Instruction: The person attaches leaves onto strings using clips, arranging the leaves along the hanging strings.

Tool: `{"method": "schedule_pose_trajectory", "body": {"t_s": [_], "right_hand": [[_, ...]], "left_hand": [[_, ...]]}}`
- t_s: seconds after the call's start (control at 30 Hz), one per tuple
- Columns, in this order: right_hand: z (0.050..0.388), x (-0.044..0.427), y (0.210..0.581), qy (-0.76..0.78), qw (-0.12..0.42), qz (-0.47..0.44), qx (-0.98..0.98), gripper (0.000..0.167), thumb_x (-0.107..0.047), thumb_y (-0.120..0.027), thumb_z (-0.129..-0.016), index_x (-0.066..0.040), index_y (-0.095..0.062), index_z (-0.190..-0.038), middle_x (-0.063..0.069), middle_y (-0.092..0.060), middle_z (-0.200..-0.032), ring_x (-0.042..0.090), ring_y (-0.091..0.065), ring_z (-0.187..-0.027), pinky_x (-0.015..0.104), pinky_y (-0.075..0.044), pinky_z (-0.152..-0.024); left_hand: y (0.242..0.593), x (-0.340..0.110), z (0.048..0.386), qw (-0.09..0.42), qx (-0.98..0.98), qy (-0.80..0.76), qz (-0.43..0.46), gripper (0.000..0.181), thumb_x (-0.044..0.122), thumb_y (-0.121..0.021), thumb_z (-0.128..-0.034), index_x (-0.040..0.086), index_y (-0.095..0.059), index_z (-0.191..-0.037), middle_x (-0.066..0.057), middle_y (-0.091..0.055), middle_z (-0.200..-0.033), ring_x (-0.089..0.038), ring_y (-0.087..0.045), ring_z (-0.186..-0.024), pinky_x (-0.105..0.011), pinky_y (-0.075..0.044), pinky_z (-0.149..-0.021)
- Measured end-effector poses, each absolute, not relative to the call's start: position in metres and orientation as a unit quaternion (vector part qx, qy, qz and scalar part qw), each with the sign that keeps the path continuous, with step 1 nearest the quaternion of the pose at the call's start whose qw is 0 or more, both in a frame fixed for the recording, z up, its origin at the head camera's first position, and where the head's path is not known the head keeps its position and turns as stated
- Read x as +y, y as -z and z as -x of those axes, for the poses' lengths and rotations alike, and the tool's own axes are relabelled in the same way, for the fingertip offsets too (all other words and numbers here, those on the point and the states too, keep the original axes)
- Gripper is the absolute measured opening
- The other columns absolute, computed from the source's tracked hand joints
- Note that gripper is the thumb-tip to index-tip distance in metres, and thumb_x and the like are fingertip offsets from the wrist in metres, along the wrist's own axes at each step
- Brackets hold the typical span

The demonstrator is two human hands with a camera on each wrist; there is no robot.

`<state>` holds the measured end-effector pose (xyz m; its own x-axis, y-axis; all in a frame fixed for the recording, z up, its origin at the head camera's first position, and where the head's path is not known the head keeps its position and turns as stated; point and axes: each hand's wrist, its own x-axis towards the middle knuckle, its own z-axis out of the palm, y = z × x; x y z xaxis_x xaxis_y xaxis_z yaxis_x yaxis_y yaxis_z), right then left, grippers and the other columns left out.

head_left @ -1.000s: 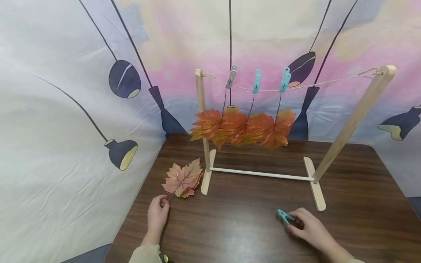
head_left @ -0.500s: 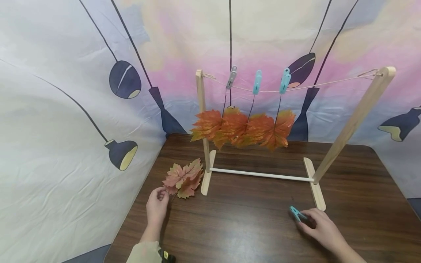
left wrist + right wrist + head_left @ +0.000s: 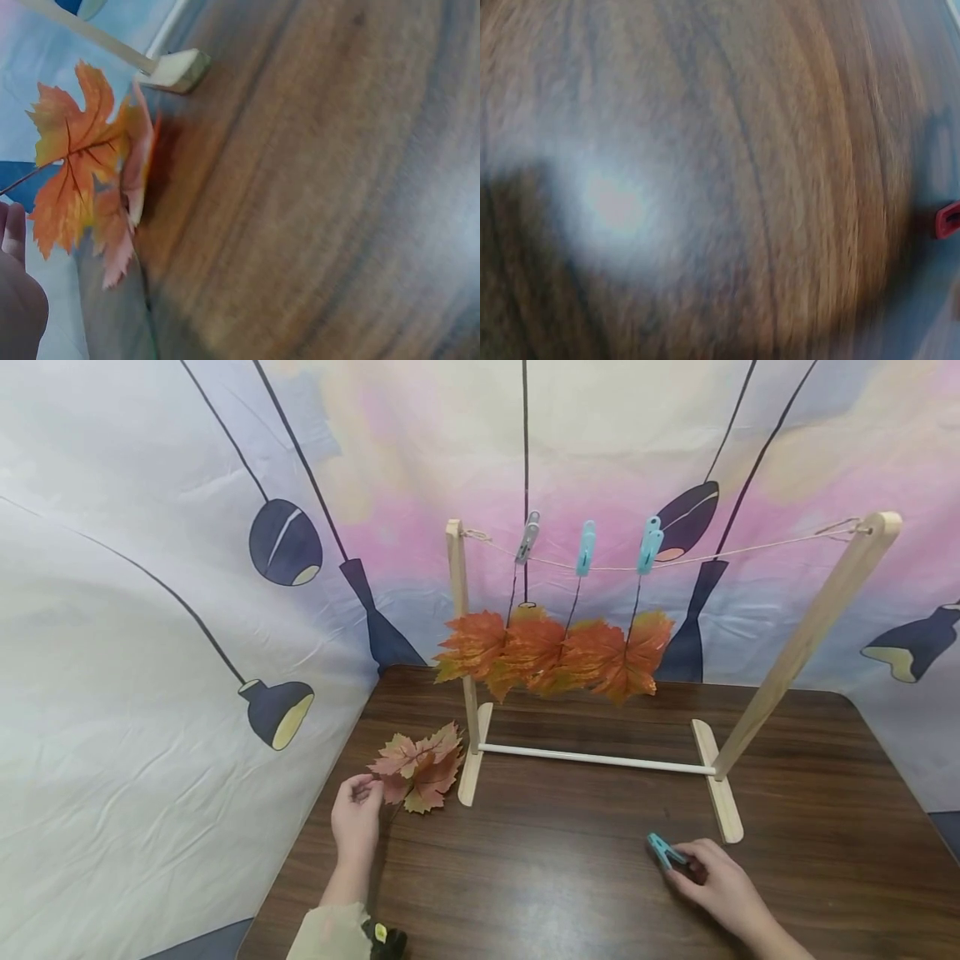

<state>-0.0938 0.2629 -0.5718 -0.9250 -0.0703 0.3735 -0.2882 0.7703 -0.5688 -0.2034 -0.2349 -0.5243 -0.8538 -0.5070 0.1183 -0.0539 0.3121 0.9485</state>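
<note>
The person's left hand (image 3: 356, 818) is pinching a maple leaf (image 3: 75, 161) by its stem, near the left end of the wooden stand (image 3: 806, 643). Across the table (image 3: 540, 852), the right hand (image 3: 716, 878) is pinching a blue clothespin (image 3: 660, 847) (orange leaves (image 3: 618, 656) are hanging from the string (image 3: 738, 552) beyond).

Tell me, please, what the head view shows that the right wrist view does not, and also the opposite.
Only the head view shows the left hand, the pinkish leaves beside it, and the orange leaves hanging below the clips.

Only the right wrist view shows a red object, cut off by the frame's right edge; I cannot name it.

Both share the brown table.
</note>
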Motion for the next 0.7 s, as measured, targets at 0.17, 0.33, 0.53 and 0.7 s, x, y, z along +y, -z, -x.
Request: {"method": "schedule_pose_trajectory", "body": {"t_s": [0.17,0.33,0.53,0.7], "right_hand": [[0.098,0.257,0.573,-0.323,0.170,-0.103,-0.925,0.033,-0.008,-0.083,-0.063,-0.013,-0.066,-0.091,-0.011,-0.052,-0.085,-0.002,-0.044,-0.070,0.019,-0.042,-0.054],[0.101,0.255,0.573,-0.328,0.172,-0.112,-0.922,0.034,-0.007,-0.083,-0.063,-0.013,-0.065,-0.091,-0.011,-0.052,-0.085,-0.002,-0.045,-0.070,0.019,-0.042,-0.054],[0.103,0.251,0.570,-0.330,0.166,-0.118,-0.922,0.033,-0.008,-0.083,-0.065,-0.012,-0.065,-0.092,-0.011,-0.052,-0.084,-0.002,-0.046,-0.070,0.019,-0.043,-0.055],[0.104,0.249,0.566,-0.335,0.141,-0.103,-0.926,0.031,-0.010,-0.082,-0.068,-0.012,-0.065,-0.094,-0.010,-0.052,-0.085,-0.001,-0.045,-0.071,0.019,-0.043,-0.055]], "left_hand": [[0.511,-0.228,0.209,0.219,-0.758,0.590,-0.172,0.024,0.011,-0.067,-0.0864,-0.001,-0.058,-0.104,0.000,-0.060,-0.089,-0.004,-0.054,-0.079,-0.012,-0.044,-0.066],[0.499,-0.220,0.214,0.249,-0.728,0.622,-0.145,0.021,0.002,-0.067,-0.0842,-0.007,-0.058,-0.100,0.001,-0.060,-0.084,-0.004,-0.055,-0.076,-0.013,-0.044,-0.065],[0.484,-0.213,0.216,0.267,-0.720,0.625,-0.140,0.016,0.004,-0.067,-0.0848,-0.002,-0.058,-0.096,0.004,-0.058,-0.084,-0.009,-0.054,-0.079,-0.014,-0.043,-0.066],[0.472,-0.208,0.218,0.281,-0.712,0.630,-0.129,0.016,0.006,-0.068,-0.0847,-0.002,-0.059,-0.095,0.003,-0.059,-0.083,-0.011,-0.056,-0.080,-0.015,-0.045,-0.069]]}}
